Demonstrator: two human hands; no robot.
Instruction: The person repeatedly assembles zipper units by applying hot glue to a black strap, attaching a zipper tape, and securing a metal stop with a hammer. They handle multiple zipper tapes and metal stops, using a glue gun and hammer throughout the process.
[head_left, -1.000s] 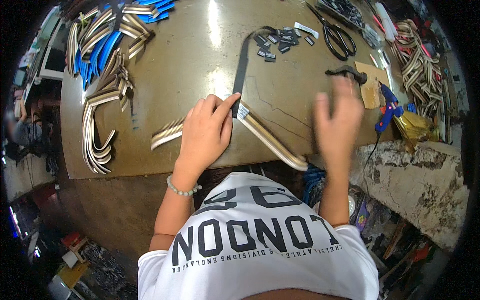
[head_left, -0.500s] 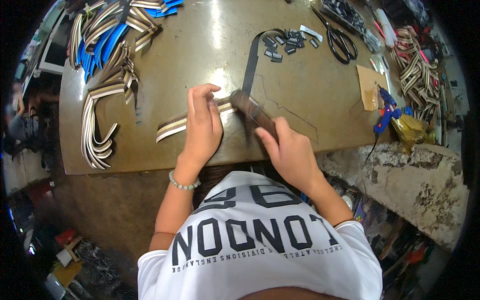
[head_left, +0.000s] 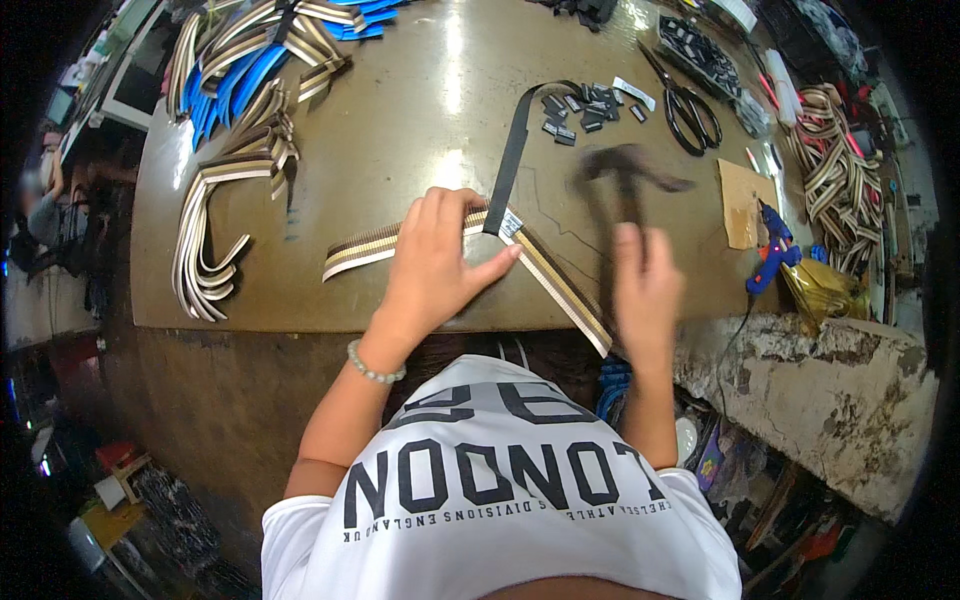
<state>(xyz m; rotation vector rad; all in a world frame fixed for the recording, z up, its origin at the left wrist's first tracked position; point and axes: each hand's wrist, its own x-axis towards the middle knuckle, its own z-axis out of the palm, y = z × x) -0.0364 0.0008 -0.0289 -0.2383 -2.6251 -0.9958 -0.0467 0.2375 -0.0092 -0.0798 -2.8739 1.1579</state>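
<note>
My left hand [head_left: 438, 250] lies over a brown, cream and white striped strap [head_left: 362, 247], its thumb stretched toward the corner where the strap bends. A small pale tag [head_left: 511, 223] shows at that corner, where the end of a narrow black strap [head_left: 513, 150] meets the striped one. From the corner, the other striped length [head_left: 565, 290] slants to the table's near edge. Right of it, my right hand [head_left: 646, 290] is closed round the handle of a hammer [head_left: 628, 180], raised and blurred by motion. Several small black tags [head_left: 593, 110] are scattered beyond the black strap.
Bundled striped straps [head_left: 205, 190] lie at the left, with blue strips [head_left: 235, 88] behind. Black-handled scissors [head_left: 692, 120] rest at the far right, near a bag of dark pieces [head_left: 700, 55]. A blue glue gun [head_left: 775, 245] sits beside cardboard [head_left: 740, 200]; more straps [head_left: 835, 165] hang beyond.
The hammer has lifted off the strap corner and swung right with my right hand. My left hand has shifted right, its thumb now at the corner.
</note>
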